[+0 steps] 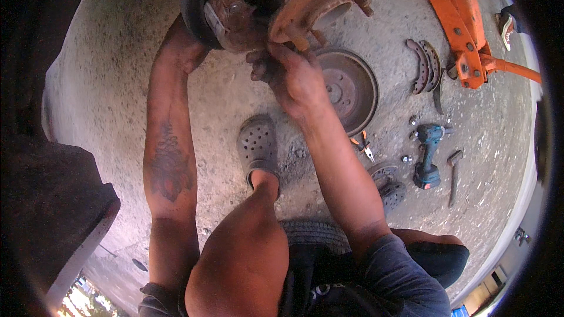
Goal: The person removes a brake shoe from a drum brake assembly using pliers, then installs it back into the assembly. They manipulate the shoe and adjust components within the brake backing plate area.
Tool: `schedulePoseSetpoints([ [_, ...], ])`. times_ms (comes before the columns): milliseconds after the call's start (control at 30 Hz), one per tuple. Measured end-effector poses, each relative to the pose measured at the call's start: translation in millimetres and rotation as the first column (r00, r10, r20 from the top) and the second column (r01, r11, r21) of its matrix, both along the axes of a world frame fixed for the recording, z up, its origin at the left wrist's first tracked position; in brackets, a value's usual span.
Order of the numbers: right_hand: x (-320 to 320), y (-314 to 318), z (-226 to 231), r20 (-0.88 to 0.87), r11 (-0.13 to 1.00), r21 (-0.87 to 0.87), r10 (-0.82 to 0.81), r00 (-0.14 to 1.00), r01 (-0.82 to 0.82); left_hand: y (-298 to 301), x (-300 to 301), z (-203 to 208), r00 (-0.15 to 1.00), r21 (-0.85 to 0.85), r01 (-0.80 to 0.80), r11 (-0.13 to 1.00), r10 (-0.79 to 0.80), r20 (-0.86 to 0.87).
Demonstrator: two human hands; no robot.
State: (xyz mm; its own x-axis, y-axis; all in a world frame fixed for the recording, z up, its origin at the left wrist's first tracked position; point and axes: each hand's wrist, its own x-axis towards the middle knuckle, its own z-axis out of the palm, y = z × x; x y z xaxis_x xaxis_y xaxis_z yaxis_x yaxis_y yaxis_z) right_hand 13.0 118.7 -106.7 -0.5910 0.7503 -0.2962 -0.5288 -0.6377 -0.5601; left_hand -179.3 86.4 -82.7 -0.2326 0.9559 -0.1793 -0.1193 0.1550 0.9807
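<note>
A rusty wheel hub (320,1) with protruding studs fills the top of the view. Behind it sits a dark brake backing plate (192,9), with a rusty bracket-like part (228,16) on its face. My left hand (187,53) reaches around the plate's lower left edge; its fingers are hidden behind the plate. Just below the hub, my right hand (298,85) is closed, its fingers curled and darkened with grime near the underside of the assembly. Whatever those fingers hold, if anything, cannot be made out. A brake drum (371,97) lies on the ground beyond my right wrist.
On the right lie curved brake shoes (420,69), pliers (368,150), a teal cordless driver (428,155), a hammer (453,179) and small nuts (406,158). An orange jack (464,35) stands at the upper right, near another person's shoe (506,30). A tyre (308,232) is below me.
</note>
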Motion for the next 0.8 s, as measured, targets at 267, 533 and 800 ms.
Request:
schedulePoseSetpoints([
  [267,-1.6,-1.9,0.1,0.023,1.0,0.005,0.026,0.999,-0.026,-1.9,-5.0,-4.6,1.0,-0.036,-0.01,0.999,0.01,0.014],
  [533,-4.6,-5.6,7.3,0.06,0.999,0.019,-0.027,0.998,0.026,-18.2,-10.5,-6.3,0.893,0.088,-0.001,0.996,-0.039,0.449],
  [800,-2.5,-0.6,-1.5,0.0,0.998,-0.051,-0.021,1.0,0.021,-24.2,3.5,-9.2,0.889,0.13,0.103,0.986,-0.032,-0.457],
])
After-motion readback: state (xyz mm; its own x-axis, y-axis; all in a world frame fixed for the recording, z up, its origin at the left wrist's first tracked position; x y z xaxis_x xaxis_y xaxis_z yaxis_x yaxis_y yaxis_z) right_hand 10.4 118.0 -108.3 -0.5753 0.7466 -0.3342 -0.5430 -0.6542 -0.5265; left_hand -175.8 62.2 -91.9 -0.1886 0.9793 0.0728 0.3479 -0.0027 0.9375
